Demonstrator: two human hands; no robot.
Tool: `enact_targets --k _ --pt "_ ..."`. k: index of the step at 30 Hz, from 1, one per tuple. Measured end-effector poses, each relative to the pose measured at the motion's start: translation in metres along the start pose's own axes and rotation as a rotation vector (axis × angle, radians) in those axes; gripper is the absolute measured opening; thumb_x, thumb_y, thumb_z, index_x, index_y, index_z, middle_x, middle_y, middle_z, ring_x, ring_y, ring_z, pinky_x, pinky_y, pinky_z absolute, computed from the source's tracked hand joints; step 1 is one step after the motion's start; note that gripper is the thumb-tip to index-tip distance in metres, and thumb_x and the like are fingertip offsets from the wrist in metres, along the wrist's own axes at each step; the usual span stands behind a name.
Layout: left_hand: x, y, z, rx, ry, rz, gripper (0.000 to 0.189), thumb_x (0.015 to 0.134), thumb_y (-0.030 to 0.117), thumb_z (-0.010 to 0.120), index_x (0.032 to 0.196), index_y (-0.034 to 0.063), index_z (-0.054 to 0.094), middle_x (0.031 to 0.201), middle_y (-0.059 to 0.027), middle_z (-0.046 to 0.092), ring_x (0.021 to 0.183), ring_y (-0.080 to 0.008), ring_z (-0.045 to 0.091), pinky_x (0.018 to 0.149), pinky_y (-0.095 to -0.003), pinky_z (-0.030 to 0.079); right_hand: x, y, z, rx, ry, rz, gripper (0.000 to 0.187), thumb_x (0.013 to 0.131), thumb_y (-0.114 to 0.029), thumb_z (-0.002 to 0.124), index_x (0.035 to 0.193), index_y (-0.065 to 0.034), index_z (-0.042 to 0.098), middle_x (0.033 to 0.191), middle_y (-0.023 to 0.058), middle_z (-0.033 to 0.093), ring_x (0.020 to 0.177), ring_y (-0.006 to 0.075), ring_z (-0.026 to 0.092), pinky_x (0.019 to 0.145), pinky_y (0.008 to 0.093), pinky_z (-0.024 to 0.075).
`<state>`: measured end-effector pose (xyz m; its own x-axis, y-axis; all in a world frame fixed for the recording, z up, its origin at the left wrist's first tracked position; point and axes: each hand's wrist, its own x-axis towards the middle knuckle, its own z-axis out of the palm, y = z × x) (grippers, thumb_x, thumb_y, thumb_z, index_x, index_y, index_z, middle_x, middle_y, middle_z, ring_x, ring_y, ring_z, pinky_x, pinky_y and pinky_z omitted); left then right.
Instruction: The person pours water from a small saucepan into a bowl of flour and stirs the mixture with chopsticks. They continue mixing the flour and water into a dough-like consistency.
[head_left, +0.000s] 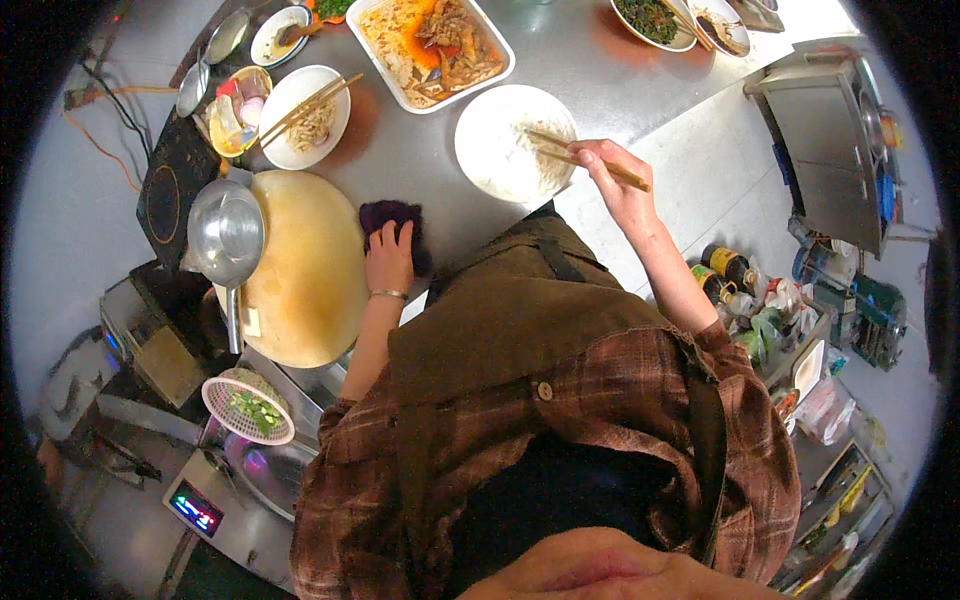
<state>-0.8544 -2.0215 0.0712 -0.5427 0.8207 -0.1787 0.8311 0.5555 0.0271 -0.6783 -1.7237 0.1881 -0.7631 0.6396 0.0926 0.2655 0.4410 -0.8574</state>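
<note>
My right hand holds a pair of wooden chopsticks, their tips down in a wide white bowl. Pale, wet-looking residue coats part of the bowl's inside. On the steel worktop to the left, my left hand lies palm down on a dark purple cloth. Its fingers press into the cloth; whether they grip it is hidden. Beside that hand is a round wooden chopping board, with a metal ladle across its left side.
A white tray of saucy food stands behind the bowl. Left of it, chopsticks rest across a smaller white bowl holding pale strips. A black induction cooker sits left of the board. A basket of greens and a scale stand lower left.
</note>
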Motion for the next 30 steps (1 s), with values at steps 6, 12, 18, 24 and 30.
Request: enact_targets --k 6,12,18,24,30 --pt "-0.019 0.006 -0.011 -0.003 -0.092 0.03 0.039 0.075 0.01 0.055 0.113 0.016 0.049 0.11 -0.007 0.045 0.096 -0.0284 0.046 0.07 -0.0357 0.05 -0.015 0.018 0.027 -0.05 -0.106 -0.138 0.014 0.084 -0.012 0.055 0.087 -0.0006 0.063 0.082 0.0076 0.062 0.074 0.0154 0.059 0.068 0.025 0.047" --pt "-0.004 -0.012 -0.011 -0.133 -0.2 0.107 0.034 0.078 0.018 0.058 0.111 0.0145 0.051 0.103 -0.008 0.048 0.091 -0.0275 0.049 0.069 -0.0371 0.049 -0.006 0.031 0.011 -0.056 -0.043 0.04 0.014 0.081 -0.017 0.059 0.086 -0.0055 0.064 0.078 0.0083 0.062 0.068 0.0211 0.06 0.062 0.0276 0.0475" --pt "0.059 0.005 -0.045 -0.529 -0.138 -0.001 0.03 0.086 0.021 0.047 0.114 0.0098 0.05 0.097 -0.0115 0.055 0.08 -0.0308 0.058 0.069 -0.0365 0.048 -0.002 0.004 -0.012 -0.011 0.1 0.038 0.013 0.082 -0.017 0.058 0.086 -0.0066 0.064 0.078 0.0072 0.063 0.069 0.0187 0.061 0.061 0.0264 0.0472" --pt "0.126 0.035 -0.016 -1.563 -0.436 -0.323 0.034 0.091 0.022 0.039 0.12 0.0064 0.043 0.101 -0.0111 0.055 0.073 -0.0213 0.061 0.063 -0.0307 0.052 0.002 0.028 0.004 -0.043 0.165 0.167 0.011 0.081 -0.014 0.059 0.087 -0.0053 0.063 0.081 0.007 0.063 0.07 0.0176 0.061 0.063 0.0257 0.0475" --pt "0.136 0.055 -0.006 -1.499 -0.462 -0.276 0.037 0.091 0.021 0.033 0.123 0.0029 0.038 0.105 -0.0122 0.052 0.075 -0.0197 0.061 0.059 -0.0298 0.053 0.011 0.023 0.022 -0.133 0.083 0.08 0.015 0.084 -0.014 0.056 0.089 -0.0015 0.063 0.079 0.0066 0.063 0.067 0.0116 0.057 0.061 0.0239 0.0458"
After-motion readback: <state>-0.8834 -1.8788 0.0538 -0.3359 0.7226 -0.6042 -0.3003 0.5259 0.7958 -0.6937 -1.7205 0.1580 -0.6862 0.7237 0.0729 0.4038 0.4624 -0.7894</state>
